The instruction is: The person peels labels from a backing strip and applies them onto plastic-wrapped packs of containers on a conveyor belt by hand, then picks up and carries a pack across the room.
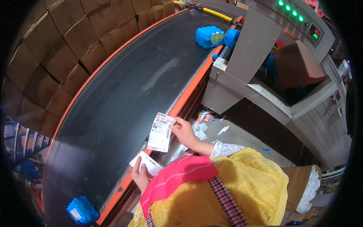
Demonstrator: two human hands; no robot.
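Pinched at its right edge, a printed shipping label [159, 132] with barcodes is in my right hand [183, 130], held up over the orange edge of the conveyor. Lower down, my left hand [140, 174] grips a stack of white labels [151, 165], thumb on top. A blue-wrapped pack [82, 210] bearing a white label lies on the belt at the near left, apart from both hands. At the far end sits another blue-wrapped pack [209, 37], with a further blue pack [231, 38] beside it at the machine's opening.
The black conveyor belt [124, 81] runs between stacked cardboard boxes [72, 34] on the left and a grey machine [251, 41] with green lights on the right. A yellow bar [215, 14] crosses the far end. Paper scraps [199, 130] litter the floor.
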